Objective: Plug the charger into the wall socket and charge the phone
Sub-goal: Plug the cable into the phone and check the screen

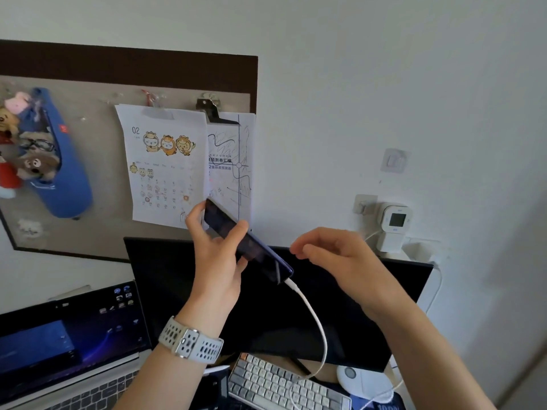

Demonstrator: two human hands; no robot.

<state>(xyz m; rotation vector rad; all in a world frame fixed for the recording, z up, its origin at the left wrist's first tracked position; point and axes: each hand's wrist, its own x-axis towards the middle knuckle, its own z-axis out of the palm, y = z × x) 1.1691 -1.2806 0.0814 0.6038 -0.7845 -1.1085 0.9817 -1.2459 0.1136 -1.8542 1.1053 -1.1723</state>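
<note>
Two hands raised above a cluttered desk, mid-charge: left hand [219, 255] clamped round the phone [247, 242], thumb on the far-left long edge, fingertips [241, 227] curled over the opposite edge, dark screen tilted steeply with its lower end pointing right. Right hand [331, 255] just beside that lower end, fingers loosely curled and pinched toward nothing, gripping no object, apart from the handset. Plugged into the bottom port, a white cable [318, 324], looping down and near toward the keyboard [281, 386], then trailing right past a round white mouse [364, 380]. Farther right on the wall, a white charger block [390, 242] seated at a socket below a small clock display [396, 218]; whether this cable runs to that block, unclear. Behind the hands, a dark monitor [340, 306]; at near left, an open laptop [68, 344]; on the far wall, a pinboard [97, 161] with a calendar sheet [165, 173]. Phone likely light but glassy, slippery and breakable, best held by its long edges as now, clear of the screen. Cable soft and limp, connector stiff; best taken at the plug housing, never tugged by the cord. Judged near completion, only setting the handset down seemingly left.
</note>
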